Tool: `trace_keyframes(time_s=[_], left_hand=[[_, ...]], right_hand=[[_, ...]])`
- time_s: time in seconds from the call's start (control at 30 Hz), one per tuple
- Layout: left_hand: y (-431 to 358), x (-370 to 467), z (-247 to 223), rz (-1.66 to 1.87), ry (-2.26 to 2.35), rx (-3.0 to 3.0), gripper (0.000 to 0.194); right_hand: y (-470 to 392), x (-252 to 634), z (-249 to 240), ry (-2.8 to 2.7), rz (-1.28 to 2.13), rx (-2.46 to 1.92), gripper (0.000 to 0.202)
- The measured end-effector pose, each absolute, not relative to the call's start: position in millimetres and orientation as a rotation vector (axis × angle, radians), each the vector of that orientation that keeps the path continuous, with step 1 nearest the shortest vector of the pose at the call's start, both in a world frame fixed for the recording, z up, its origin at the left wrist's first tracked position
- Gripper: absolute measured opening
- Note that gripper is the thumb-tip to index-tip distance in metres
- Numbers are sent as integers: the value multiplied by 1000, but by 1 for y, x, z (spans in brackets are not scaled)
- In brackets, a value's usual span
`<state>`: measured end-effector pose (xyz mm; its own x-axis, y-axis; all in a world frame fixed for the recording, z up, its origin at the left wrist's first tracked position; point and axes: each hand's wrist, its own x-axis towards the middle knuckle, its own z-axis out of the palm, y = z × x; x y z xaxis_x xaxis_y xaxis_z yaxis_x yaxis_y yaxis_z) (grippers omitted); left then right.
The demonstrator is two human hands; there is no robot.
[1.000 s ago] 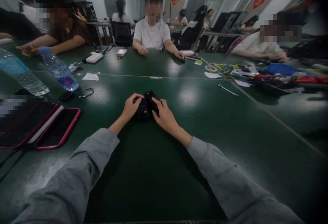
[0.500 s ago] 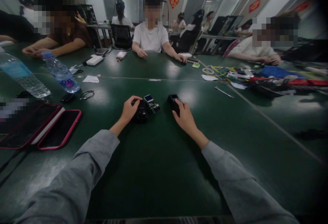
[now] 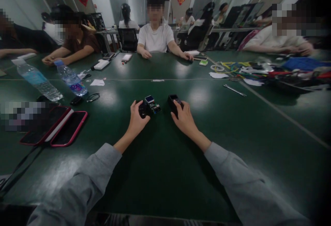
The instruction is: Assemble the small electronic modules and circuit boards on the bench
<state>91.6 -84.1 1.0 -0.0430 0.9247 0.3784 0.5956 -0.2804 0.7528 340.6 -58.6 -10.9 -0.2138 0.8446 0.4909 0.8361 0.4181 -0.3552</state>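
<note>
My left hand [image 3: 138,117] is curled round a black casing piece [image 3: 142,110], with the fingers at its far edge and the thumb at its near side. Right beside that piece lies a green circuit board with a small screen [image 3: 152,104]. My right hand [image 3: 184,117] has its fingers and thumb on a second black casing [image 3: 172,99], which lies on the green table [image 3: 160,157] to the right of the board. The undersides of both black pieces are hidden.
Two water bottles [image 3: 41,81] and a phone in an open red case [image 3: 68,128] are at the left. A wrench [image 3: 234,90] and a heap of cables and tools [image 3: 279,76] lie at the right. People sit across the table.
My left hand has shifted its grip, its thumb now at the near side of the black piece. My right hand stays on its casing. The view has turned slightly left.
</note>
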Motion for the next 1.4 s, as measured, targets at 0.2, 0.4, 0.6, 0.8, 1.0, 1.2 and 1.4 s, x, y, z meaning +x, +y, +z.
trace_keyframes(time_s=[0.2, 0.4, 0.6, 0.8, 1.0, 1.2, 1.4], left_hand=[[-100, 96, 46, 1538, 1613, 1977, 63], [-82, 38, 48, 1619, 1692, 2064, 57], [-63, 1, -1, 1506, 1840, 1867, 43], [-84, 21, 20, 1588, 1729, 2252, 34], [-94, 40, 24, 1088, 1304, 2690, 35], [-91, 38, 19, 973, 1318, 2664, 31], [-90, 37, 20, 1001, 1378, 2626, 30]], right_hand=[[-63, 340, -4, -2046, 31, -1428, 55], [-65, 340, -3, -2037, 35, -1439, 53], [-64, 338, -1, -2002, 84, -1433, 52], [-53, 346, -3, -1777, 316, -1391, 47], [-49, 348, -6, -1785, 202, -1404, 50], [-52, 341, -7, -1969, 117, -1321, 41], [-42, 353, -13, -1652, 162, -1481, 50]])
